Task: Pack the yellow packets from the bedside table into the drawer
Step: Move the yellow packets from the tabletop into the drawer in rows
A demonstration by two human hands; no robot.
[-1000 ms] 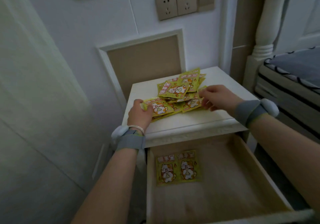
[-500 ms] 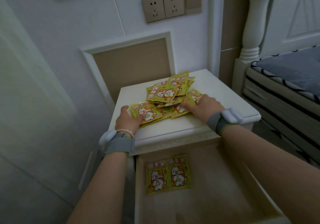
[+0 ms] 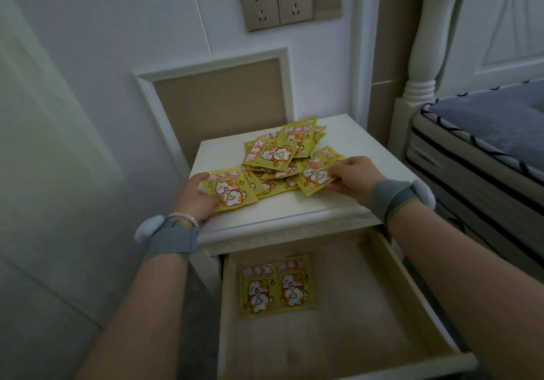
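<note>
Pale wood lines the open drawer (image 3: 382, 335) nearest to us, pulled out below the bedside table (image 3: 294, 206). Two yellow packets (image 3: 276, 287) lie flat side by side on its floor, close to its back left corner, printed faces up.

Above the drawer our two forearms reach forward, one along each side of it, each with a grey wrist strap (image 3: 172, 239). Our left hand (image 3: 195, 198) sits at the table's front left edge with the fingers curled under and the thumb on top of one yellow packet (image 3: 231, 191), pinching it by its left side; the packet lies tilted, face up, just off the near edge of the heap. Our right hand (image 3: 357, 178) rests knuckles up on the right side of the tabletop, its fingertips pinching the edge of another packet (image 3: 316, 178) at the heap's right side.

Beyond the hands, the pile of yellow packets (image 3: 282, 153) spreads loosely over the middle and back of the tabletop, overlapping at all angles.

Farther still, a wall socket plate (image 3: 276, 4) sits on the white wall, and a bed (image 3: 485, 132) stands to the right, just beside the table.
</note>
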